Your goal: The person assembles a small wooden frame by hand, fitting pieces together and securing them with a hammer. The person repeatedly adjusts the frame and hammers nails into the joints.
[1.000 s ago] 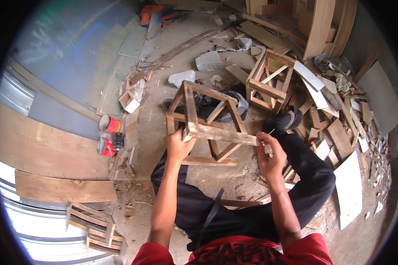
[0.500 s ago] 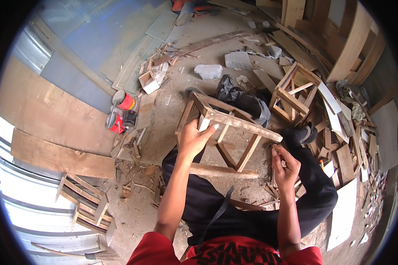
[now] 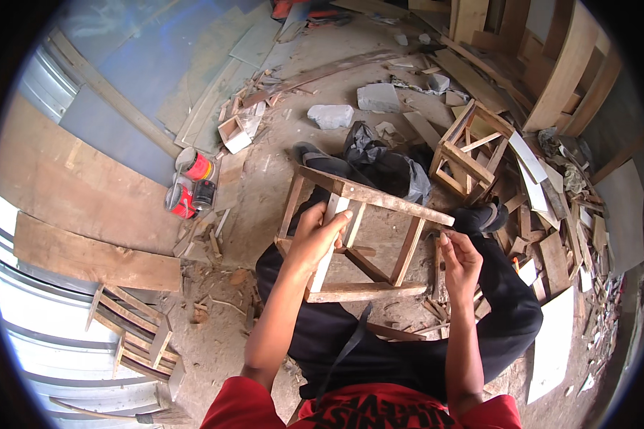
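A small wooden stool frame [image 3: 397, 201] lies tilted across my lap, its rails and legs bare wood. My left hand [image 3: 315, 236] is closed around a pale slat at the frame's left part, thumb lying over it. Just off the right end of the upper bar, my right hand [image 3: 462, 263] is raised in a pinch, thumb against forefinger. Whatever sits between those fingertips is too small to make out. My legs in black trousers [image 3: 504, 304] are spread on either side of the frame.
A second wooden frame [image 3: 472, 154] stands at the right among scrap wood [image 3: 554, 257]. Beyond my frame lie a black plastic bag [image 3: 404, 175] and pale blocks [image 3: 330, 116]. Red paint cans [image 3: 181, 199] stand at left, a slatted wooden piece [image 3: 137, 330] nearer.
The stool frame has tipped and its lower bar has shifted slightly right. My left hand now wraps further around the pale slat. My right hand stays pinched near the bar's end.
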A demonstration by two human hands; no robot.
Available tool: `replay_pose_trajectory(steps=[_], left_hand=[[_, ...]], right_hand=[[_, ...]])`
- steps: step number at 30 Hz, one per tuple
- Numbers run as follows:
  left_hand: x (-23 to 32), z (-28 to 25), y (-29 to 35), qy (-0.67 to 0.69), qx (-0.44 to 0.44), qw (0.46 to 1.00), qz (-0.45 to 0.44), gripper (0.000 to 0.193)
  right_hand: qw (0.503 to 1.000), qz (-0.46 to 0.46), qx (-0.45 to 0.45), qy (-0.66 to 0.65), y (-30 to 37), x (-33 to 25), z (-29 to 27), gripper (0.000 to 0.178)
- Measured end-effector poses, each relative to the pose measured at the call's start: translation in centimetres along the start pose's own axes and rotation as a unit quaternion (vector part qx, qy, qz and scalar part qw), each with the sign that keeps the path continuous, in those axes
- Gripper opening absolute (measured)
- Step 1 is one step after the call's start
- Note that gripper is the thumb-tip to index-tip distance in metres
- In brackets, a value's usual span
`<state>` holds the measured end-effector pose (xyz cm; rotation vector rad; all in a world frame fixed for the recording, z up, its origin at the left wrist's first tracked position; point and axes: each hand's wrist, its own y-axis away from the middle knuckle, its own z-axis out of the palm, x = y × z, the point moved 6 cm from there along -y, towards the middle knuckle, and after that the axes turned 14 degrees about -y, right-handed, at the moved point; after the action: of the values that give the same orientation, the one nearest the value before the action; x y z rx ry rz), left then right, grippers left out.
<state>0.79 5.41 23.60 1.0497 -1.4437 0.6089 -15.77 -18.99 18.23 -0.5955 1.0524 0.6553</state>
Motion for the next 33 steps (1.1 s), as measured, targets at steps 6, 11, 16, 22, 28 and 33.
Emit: replay_pose_trajectory(steps=[6, 11, 16, 22, 28, 33], left_hand=[[1.0, 2.6, 1.6, 0.087, -0.035, 0.996, 0.006, 0.017], [1.7, 5.0, 3.6, -0.040, 0.009, 0.997, 0.066, 0.024], [1.0, 5.9, 5.0, -0.074, 0.027, 0.980, 0.181, 0.021], [-3.1, 6.5, 3.9, -0.171, 0.005, 0.932, 0.320, 0.029], [-7.9, 6.8, 1.6, -0.113, 0.083, 0.966, 0.219, 0.022], [-12.4, 4.4, 2.9, -0.102, 0.153, 0.952, 0.246, 0.016]], right_hand=[[0.995, 0.021, 0.025, -0.097, -0.4, -3.2, 1.5, 0.023], [0.983, 0.074, -0.042, -0.165, -1.5, -5.0, 4.4, 0.017], [0.981, 0.022, -0.082, -0.173, -3.9, -4.8, 7.0, 0.013], [0.993, 0.002, -0.116, 0.039, -6.8, -2.7, 6.8, 0.013], [0.964, 0.032, -0.220, 0.146, -7.2, 4.4, 5.1, 0.014], [0.962, 0.228, -0.150, 0.024, -4.6, 6.6, 4.6, 0.018]])
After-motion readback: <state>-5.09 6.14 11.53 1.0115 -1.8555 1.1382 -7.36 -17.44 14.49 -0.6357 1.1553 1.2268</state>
